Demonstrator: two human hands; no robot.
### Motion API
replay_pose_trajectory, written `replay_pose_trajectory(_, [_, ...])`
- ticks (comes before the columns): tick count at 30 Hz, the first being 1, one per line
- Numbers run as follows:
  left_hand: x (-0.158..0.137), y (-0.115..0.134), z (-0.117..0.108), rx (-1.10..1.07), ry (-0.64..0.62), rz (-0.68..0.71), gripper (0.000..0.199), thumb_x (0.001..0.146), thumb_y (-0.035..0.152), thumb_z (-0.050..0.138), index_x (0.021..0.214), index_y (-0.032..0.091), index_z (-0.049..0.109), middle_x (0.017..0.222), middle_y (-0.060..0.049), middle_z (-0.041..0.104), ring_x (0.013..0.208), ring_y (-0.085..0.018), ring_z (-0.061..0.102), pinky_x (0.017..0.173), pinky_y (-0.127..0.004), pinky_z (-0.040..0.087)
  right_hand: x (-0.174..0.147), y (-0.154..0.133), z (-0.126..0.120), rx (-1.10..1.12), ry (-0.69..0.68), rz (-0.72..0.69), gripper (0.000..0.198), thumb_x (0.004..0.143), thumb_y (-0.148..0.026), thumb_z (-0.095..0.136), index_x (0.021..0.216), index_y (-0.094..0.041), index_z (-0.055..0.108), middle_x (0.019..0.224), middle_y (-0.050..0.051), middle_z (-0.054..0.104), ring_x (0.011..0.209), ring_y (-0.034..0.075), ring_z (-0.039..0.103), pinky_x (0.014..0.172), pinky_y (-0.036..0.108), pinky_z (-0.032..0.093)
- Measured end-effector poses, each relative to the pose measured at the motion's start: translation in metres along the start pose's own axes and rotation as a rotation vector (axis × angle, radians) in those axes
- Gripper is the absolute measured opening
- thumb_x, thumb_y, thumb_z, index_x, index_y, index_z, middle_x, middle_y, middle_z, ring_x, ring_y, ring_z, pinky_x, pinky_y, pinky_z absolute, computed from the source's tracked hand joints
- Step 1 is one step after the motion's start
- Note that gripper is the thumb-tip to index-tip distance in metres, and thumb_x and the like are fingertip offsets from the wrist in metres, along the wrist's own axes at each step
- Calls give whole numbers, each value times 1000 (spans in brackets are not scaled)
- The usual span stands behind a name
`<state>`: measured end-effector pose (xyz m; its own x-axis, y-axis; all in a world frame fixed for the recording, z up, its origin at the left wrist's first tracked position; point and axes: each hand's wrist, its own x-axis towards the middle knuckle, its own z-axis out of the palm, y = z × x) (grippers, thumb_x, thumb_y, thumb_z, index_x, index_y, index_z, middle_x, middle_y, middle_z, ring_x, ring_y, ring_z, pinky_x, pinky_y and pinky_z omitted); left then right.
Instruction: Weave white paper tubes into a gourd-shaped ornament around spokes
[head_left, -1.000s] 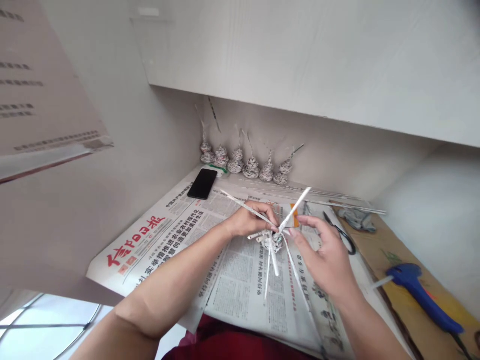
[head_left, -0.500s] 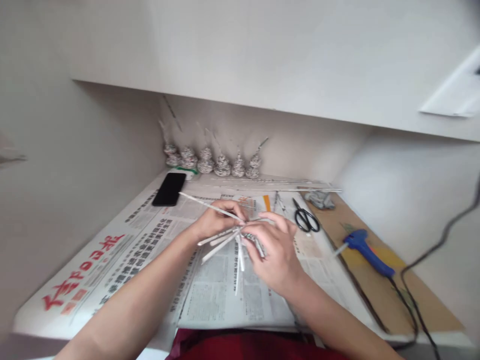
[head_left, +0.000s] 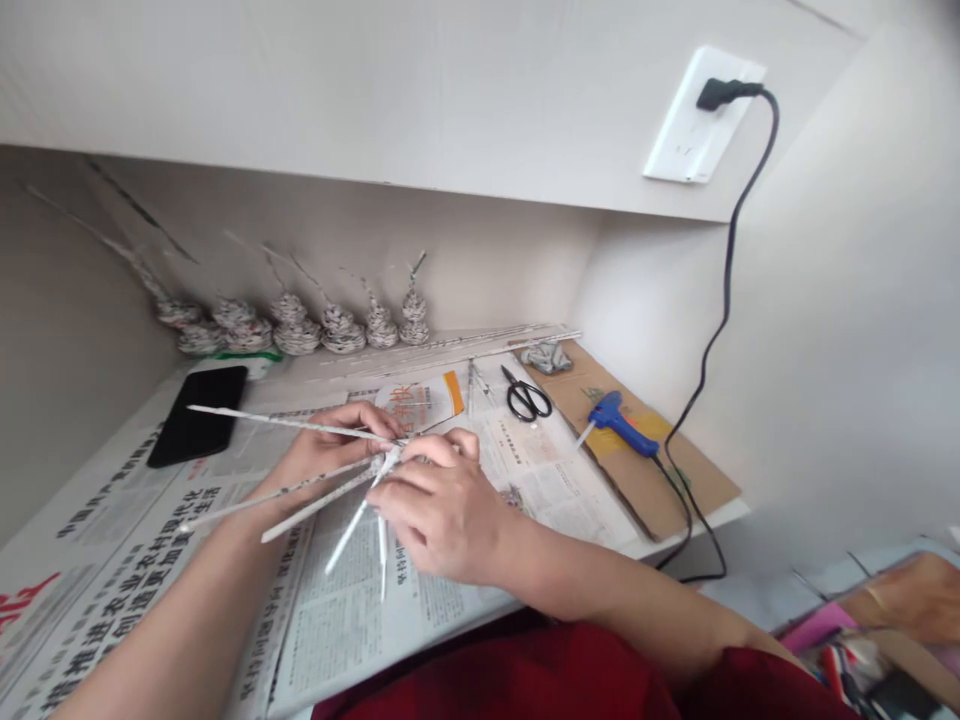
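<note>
Thin rolled newspaper strips [head_left: 330, 502] radiate from a small woven centre between my hands, above the newspaper-covered table. My left hand [head_left: 349, 432] is closed around the far left side of that centre, and one long strip runs out past it to the left. From the right, my right hand [head_left: 442, 500] is closed over the near side of the weave, fingers bent and pressed on the strips. Several strips point left and toward me. The hands hide most of the centre and the fingertips' exact grip.
Several gourd-shaped woven paper pieces [head_left: 341, 328] line the back wall. A black phone [head_left: 199, 415] lies at left. Black-handled scissors [head_left: 527, 398] lie right of my hands. A blue glue gun [head_left: 622, 425] rests on cardboard [head_left: 675, 490], its cord running to a wall socket [head_left: 701, 125].
My view has swung to the right, bringing the wall socket and items beside the table into sight. Both hands still hold the strips, now turned so that more of them point left.
</note>
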<state>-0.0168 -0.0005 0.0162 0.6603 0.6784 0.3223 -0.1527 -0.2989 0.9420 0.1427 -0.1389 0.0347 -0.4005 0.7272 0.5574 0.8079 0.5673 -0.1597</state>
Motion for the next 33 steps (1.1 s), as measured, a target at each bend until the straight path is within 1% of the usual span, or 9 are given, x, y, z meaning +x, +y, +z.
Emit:
replay_pose_trajectory(6, [3,-9,-5,-14,90,33,10,68,22,77,71,18,68,76,-6,71,69,-19,66,63,-31,53,-25,29,-20,157,13,73,13,89,-25,51,92,-28,64,92,0,71,91,20,59,90,40,42])
replay_pose_trajectory(10, [5,-13,-8,-68,162,41,13,67,19,78,68,15,66,71,-5,69,64,-16,65,60,-27,51,-72,91,-61,-275,79,463,22,87,-26,48,102,-20,62,98,12,68,94,29,59,83,46,45])
replay_pose_trajectory(14, [5,-12,-10,-201,185,57,20,65,20,80,67,14,61,74,-4,71,66,-15,66,63,-27,52,-133,148,-103,-710,-10,780,36,80,-35,53,107,-14,62,88,22,67,82,39,63,71,51,44])
replay_pose_trajectory(18, [6,-6,-9,-322,210,35,29,60,21,83,66,14,56,74,-3,70,66,-15,66,61,-26,51,-170,186,-114,-590,-162,1166,42,75,-42,62,111,-20,64,71,23,65,58,35,63,58,48,40])
replay_pose_trajectory(20, [6,-4,-8,-365,174,29,30,60,22,84,66,13,56,74,-3,69,68,-15,67,63,-27,51,-173,194,-109,-533,-174,1156,38,77,-38,59,110,-22,65,70,23,65,56,33,63,59,49,40])
replay_pose_trajectory(25, [4,-9,-8,-518,87,52,30,61,21,83,67,14,55,72,-2,67,69,-15,65,64,-27,50,-153,186,-99,-399,-20,1061,39,74,-31,51,109,-23,65,78,24,67,65,36,64,63,51,42])
replay_pose_trajectory(28, [3,-12,-10,-533,68,34,29,61,20,83,68,14,55,73,-2,67,69,-14,64,64,-26,49,-131,158,-102,19,235,1081,44,69,-38,58,111,-27,60,98,13,68,74,31,65,67,47,50])
replay_pose_trajectory(31, [3,-16,-11,-495,26,17,29,61,20,83,68,13,56,73,-2,67,70,-14,65,66,-27,49,-104,116,-105,556,479,1131,51,58,-38,71,107,-31,61,86,2,67,62,22,63,55,34,52])
replay_pose_trajectory(33, [3,-17,-11,-474,-13,16,27,61,20,83,68,13,57,73,-2,68,70,-14,65,67,-28,49,-86,88,-104,756,445,1145,40,56,-42,73,92,-27,65,78,3,67,62,22,62,49,31,51])
